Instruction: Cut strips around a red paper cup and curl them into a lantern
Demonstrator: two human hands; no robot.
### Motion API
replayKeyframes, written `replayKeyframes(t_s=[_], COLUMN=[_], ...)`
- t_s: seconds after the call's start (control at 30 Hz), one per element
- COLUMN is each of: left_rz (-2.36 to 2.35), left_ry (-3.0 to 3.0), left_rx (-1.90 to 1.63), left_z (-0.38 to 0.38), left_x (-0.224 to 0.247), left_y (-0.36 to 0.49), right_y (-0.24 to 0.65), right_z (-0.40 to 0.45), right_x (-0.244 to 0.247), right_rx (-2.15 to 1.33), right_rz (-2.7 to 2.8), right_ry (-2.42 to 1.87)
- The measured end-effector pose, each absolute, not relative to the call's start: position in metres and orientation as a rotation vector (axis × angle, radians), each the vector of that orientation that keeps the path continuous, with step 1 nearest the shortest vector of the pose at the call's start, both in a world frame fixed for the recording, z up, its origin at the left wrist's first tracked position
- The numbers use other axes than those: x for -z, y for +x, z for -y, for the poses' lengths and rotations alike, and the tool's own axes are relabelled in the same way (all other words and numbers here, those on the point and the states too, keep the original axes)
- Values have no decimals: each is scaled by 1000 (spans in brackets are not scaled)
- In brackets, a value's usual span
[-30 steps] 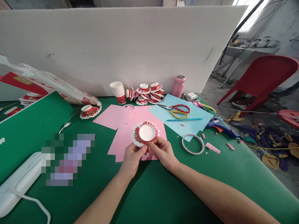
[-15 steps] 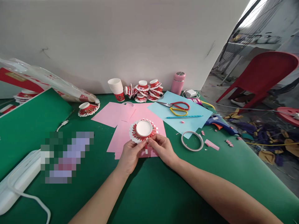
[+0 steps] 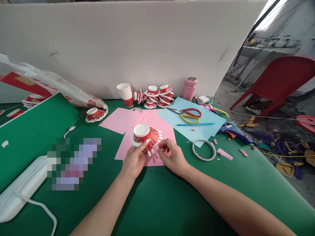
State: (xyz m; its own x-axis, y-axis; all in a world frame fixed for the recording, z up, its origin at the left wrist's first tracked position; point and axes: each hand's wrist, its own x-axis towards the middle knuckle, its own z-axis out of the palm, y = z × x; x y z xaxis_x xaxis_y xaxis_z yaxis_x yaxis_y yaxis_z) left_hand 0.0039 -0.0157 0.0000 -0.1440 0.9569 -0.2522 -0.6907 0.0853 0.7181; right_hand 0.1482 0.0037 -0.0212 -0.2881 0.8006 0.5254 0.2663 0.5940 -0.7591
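A red paper cup (image 3: 142, 131), its sides cut into strips that fan outward, is held above pink paper (image 3: 128, 150). My left hand (image 3: 135, 160) grips it at the lower left edge, thumb on the strips. The cup's round white base faces up, tilted a little to the left. Just right of the fanned strips is my right hand (image 3: 172, 154), apart from the cup, fingers curled with thumb and forefinger close together. Whether anything small sits between those fingertips I cannot make out.
Behind stand stacked cups (image 3: 126, 95), several fringed cups (image 3: 157, 95) and a pink flask (image 3: 190, 88). Scissors (image 3: 189, 113) and a blue pen (image 3: 195, 124) lie on blue paper (image 3: 172, 109). A tape roll (image 3: 204, 150) and glue gun (image 3: 233, 132) are rightward; a power strip (image 3: 24, 188) is left.
My right hand has come off the fringed cup and moved slightly right. The cup has shifted left and tilted in my left hand, showing more of its right-hand strips.
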Motion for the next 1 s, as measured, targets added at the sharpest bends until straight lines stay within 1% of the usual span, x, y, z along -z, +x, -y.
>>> replayKeyframes(t_s=[0.13,0.23,0.33,0.43,0.53,0.6,0.77,1.0], left_rz=[-901,-890,-856,-825,-832,-844,-864,-878], left_ry=[363,373,396,414,425,439,485,595], left_rx=[-1501,-1484,-1457,-1435,-1425,-1414,-1378,-1316], left_z=[15,16,17,18,18,19,20,22], left_x=[2,3,2,1,2,4,6,8], left_y=[2,2,4,7,8,9,9,10], right_y=[149,150,150,151,151,151,151,148], right_z=[-5,-5,-5,-5,-5,-5,-3,-7], right_x=[23,22,20,18,17,16,15,17], right_rx=[-383,-212,-122,-106,-167,-272,-556,-826], right_rz=[2024,2098,2103,2048,1973,1931,1768,1541], right_ry=[-719,-709,-713,-687,-667,-668,-814,-925])
